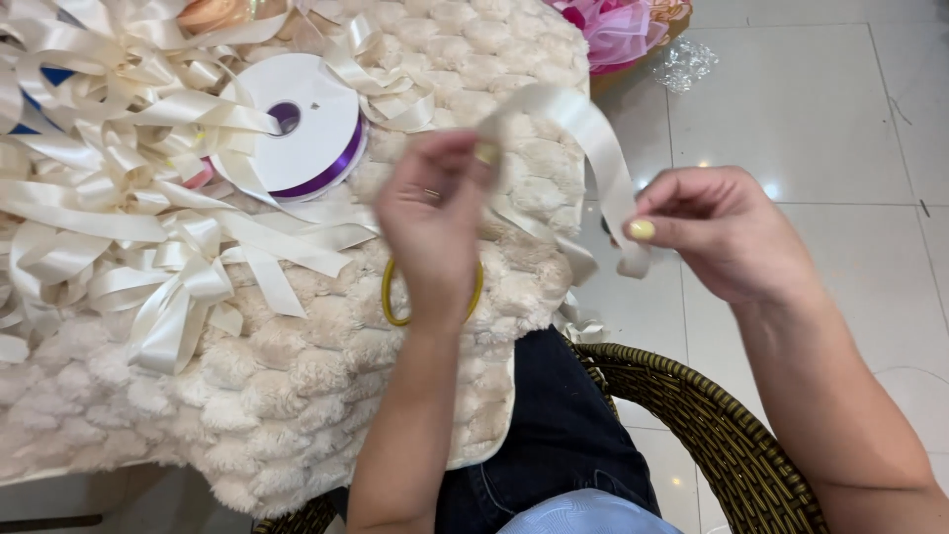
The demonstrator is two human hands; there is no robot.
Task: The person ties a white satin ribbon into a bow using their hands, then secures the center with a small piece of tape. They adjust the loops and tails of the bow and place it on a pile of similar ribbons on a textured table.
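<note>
In the head view, the person is sitting in a wicker chair (712, 415) with a cream fluffy blanket (297, 396) spread across the lap, and both hands are working above it. The left hand (432, 213) is pinching one end of a cream satin ribbon (593, 138) just above the blanket's right edge, its grip closed on the ribbon between thumb and fingertips. The right hand (717, 232) is holding the other end out past that same edge, over the tiled floor (820, 109), its grip also closed on the ribbon at the thumb. Between the two hands the ribbon is arching up in a loop.

The ribbon is looking light, thin and limp, with a glossy face that is probably slippery, so a firm pinch near each end, flat across its width, seems the safest hold; it is likely creasing easily.

A thin yellow ring (395, 302) is lying on the blanket under the left wrist. Toward the blanket's far left, a white spool (297, 124) with purple ribbon is resting among a heap of finished cream bows (148, 198). Beyond the blanket's far right corner, pink fabric (618, 30) is showing.
</note>
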